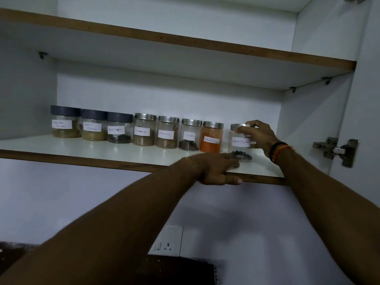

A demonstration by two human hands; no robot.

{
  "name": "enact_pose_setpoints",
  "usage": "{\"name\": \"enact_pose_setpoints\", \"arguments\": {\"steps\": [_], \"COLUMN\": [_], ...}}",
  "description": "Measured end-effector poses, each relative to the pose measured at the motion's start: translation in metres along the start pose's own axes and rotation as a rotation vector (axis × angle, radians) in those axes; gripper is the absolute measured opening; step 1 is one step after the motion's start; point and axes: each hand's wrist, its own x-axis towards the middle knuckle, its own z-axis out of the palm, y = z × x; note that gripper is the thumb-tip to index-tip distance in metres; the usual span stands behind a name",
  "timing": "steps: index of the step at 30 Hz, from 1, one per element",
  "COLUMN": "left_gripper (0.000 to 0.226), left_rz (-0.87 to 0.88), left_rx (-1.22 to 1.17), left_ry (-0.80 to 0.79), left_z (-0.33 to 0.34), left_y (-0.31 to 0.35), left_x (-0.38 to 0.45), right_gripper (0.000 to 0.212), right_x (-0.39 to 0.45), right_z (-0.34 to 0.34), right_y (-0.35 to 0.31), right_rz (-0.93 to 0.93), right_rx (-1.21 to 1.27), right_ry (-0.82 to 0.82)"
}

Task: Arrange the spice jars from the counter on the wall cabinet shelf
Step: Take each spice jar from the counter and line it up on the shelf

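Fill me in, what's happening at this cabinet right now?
A person is lining up spice jars on the wall cabinet shelf. The right hand grips the lid of a Black Pepper jar, standing at the right end of the row and a little forward of it. The left hand rests on the shelf's front edge. Seven labelled jars already stand in line.

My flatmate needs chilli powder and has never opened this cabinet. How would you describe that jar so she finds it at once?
Look at the lower shelf of the open wall cabinet, where jars stand in a row along the back. The chilli jar is second from the right end, between the cloves jar and the jar the right hand holds. It alone is filled with bright orange powder.
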Motion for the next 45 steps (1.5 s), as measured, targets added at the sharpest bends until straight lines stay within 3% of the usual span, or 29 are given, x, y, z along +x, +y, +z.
{"name": "enact_pose_setpoints", "arguments": {"steps": [8, 29, 45], "left_gripper": [0.067, 0.068, 0.068], "left_rz": [-0.011, -0.035, -0.036], "left_rx": [-0.027, -0.055, -0.039], "left_ry": [0.006, 0.001, 0.008], "left_z": [-0.003, -0.001, -0.001], "left_y": [0.002, -0.001, 0.000], "left_x": [-0.001, 0.002, 0.002], "right_gripper": [0.046, 0.025, 0.036], "right_x": [0.024, 0.040, 0.047], "right_z": [0.002, 0.018, 0.024], "right_y": [0.013, 0.017, 0.021], "right_rz": [0.040, -0.051, -0.054], "right_rx": [-0.043, -0.153, -0.209], "right_ry": [-0.035, 0.016, 0.027]}}
